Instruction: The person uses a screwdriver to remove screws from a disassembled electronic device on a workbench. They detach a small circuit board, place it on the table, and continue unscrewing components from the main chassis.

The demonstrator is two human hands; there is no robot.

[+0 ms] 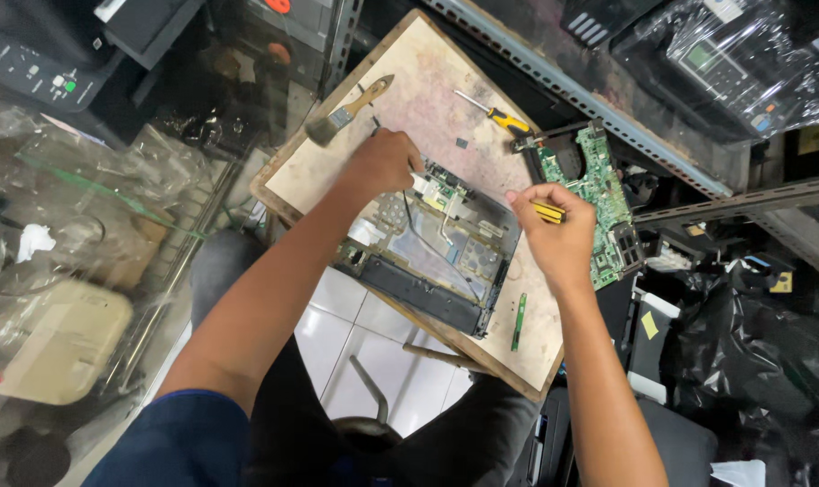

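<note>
A paintbrush lies upper left on the worn wooden surface, a second screwdriver sits toward the top, a green circuit board at right, and plastic-wrapped machines crowd the edges.

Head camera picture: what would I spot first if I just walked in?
Probably the opened laptop shell in the middle of the wooden board, with the left hand on its top edge. The right hand grips a yellow tool beside a green circuit board. A paintbrush lies farther back.
</note>
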